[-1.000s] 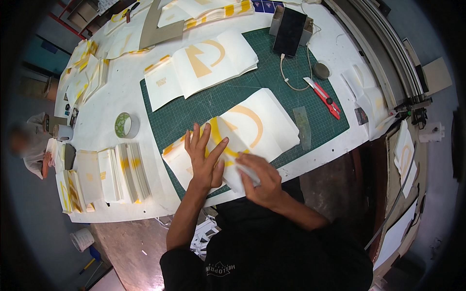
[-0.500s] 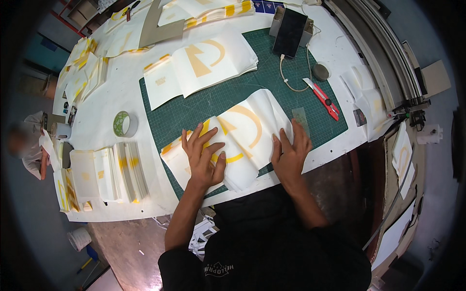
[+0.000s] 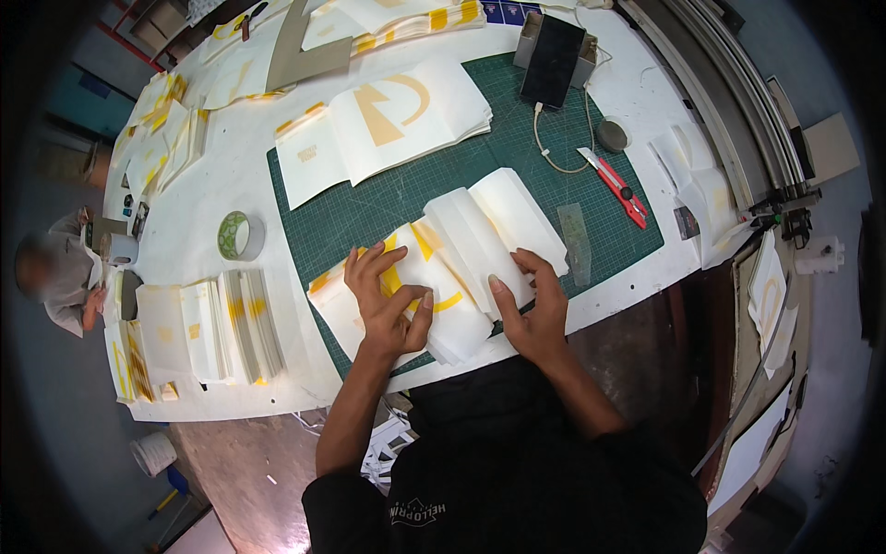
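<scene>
A folded stack of printed paper sheets [image 3: 429, 268], white with yellow and tan shapes, lies slantwise on a green cutting mat [image 3: 591, 254]. My left hand [image 3: 386, 309] rests on its left part; the outer fingers are spread, and the thumb and forefinger tips come close together. A white flap [image 3: 471, 245] is folded over the middle of the stack. My right hand [image 3: 535, 314] grips that flap's right edge, thumb on top and fingers against its side. Some fingertips are hidden by the paper. Beyond lies another printed stack [image 3: 388, 120].
A red utility knife [image 3: 616, 189] and a phone [image 3: 552, 63] on a cable are at the right. At left stand a tape roll [image 3: 240, 235] and bundles of folded sheets [image 3: 208, 328]. A clear plastic strip [image 3: 574, 245] lies by my right hand. Another person [image 3: 65, 272] is at far left.
My right hand has moved left and down, and the right part of the sheet is now folded over, covering the tan curve. My left thumb and forefinger have drawn closer together.
</scene>
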Demonstrator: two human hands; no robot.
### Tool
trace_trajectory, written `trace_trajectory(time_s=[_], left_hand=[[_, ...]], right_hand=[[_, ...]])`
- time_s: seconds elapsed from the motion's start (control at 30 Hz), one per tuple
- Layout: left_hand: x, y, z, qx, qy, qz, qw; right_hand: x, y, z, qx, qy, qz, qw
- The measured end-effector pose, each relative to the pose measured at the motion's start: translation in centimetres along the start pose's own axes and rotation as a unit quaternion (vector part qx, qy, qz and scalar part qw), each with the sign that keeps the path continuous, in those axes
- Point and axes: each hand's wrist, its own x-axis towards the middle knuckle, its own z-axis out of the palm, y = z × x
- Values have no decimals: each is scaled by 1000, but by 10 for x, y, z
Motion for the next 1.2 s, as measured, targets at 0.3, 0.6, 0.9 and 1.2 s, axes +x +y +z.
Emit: trace_trajectory(time_s=[0.3, 0.6, 0.9, 1.2], left_hand=[[-1, 0, 6, -18, -18, 5, 1000], [-3, -3, -1, 33, -59, 27, 997], [0, -5, -1, -7, -8, 5, 1000], [2, -1, 2, 11, 0, 10, 1000]], right_hand=[[-4, -18, 13, 11, -14, -139, 990], [-2, -18, -13, 116, -54, -107, 986], [9, 44, -20, -361, 21, -56, 931], [3, 20, -16, -169, 8, -165, 972]])
